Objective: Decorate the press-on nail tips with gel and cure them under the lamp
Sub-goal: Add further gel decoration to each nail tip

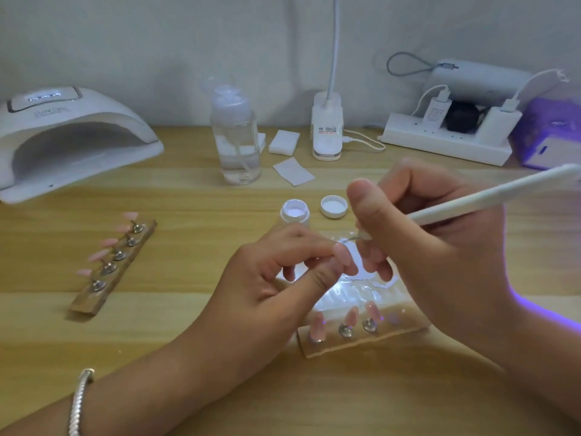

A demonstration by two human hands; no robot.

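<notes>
Rt end of the near short wooden strip (361, 339) is hidden under the right hand (434, 247). Three glossy pink tips on metal pegs show on it; more can't be told. The shiny white sheet (342, 294) btwn the hands is blown out by glare, detail unreadable. The purple-lit box (547, 133) is cut off at the rt edge.

Left hand (283, 269): fingers curled, thumb & forefinger pinch a pale pink press-on nail tip (344, 256) above the sheet, just in front of a small open white jar (295, 212) and its round lid (334, 206).

Right hand: fingers closed round a long white pen-shaped brush (487, 196). Its fine point sits at the tip's far end; too small & blurred to confirm contact.

On the wooden table (188, 341), well left, a long wooden strip w/ five matte pink tips (116, 262). The white arched curing lamp (72, 133) is far left at the back.
</notes>
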